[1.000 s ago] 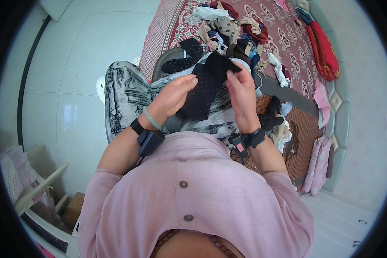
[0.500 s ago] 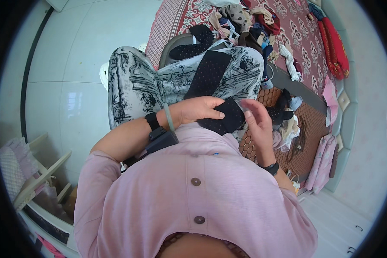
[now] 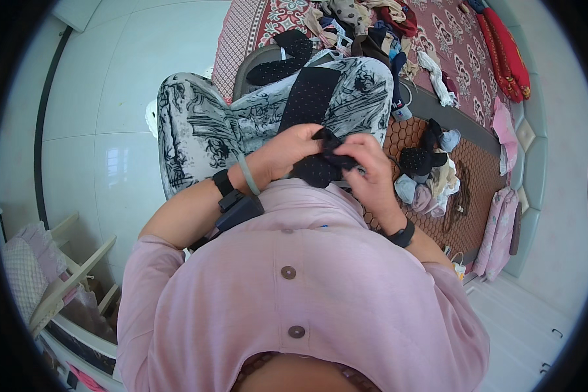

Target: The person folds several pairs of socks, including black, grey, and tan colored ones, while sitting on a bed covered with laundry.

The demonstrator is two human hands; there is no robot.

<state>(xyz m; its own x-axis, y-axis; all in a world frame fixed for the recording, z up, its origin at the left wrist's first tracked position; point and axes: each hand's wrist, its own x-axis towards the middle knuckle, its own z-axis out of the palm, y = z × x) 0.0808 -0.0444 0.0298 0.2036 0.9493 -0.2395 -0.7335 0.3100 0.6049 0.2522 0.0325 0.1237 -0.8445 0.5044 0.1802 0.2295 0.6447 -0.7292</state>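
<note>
Close to my belly, a black sock [image 3: 316, 172] with tiny light dots is held between both hands. My left hand [image 3: 296, 145] pinches one side of its bunched upper edge. The fingers of my right hand [image 3: 371, 163] grip the other side, gathering the cloth. Part of the sock hangs down below my fingers. A matching dotted sock [image 3: 310, 97] lies flat across my patterned trousers, its near end running toward my left hand. Beyond my knees, a bent black dotted sock [image 3: 284, 60] rests on the grey edge.
A heap of mixed clothing [image 3: 366, 26] spreads over the red patterned bedcover [image 3: 451, 49]. Right of me, small balled garments [image 3: 431, 173] lie on a brown mat [image 3: 398, 134], near a pale cup-like item [image 3: 402, 112]. A white wooden chair [image 3: 78, 261] stands at the left.
The flat, folded top of the sock has become bunched up between my hands. My right hand has moved left and closed on the cloth. The view has shifted slightly.
</note>
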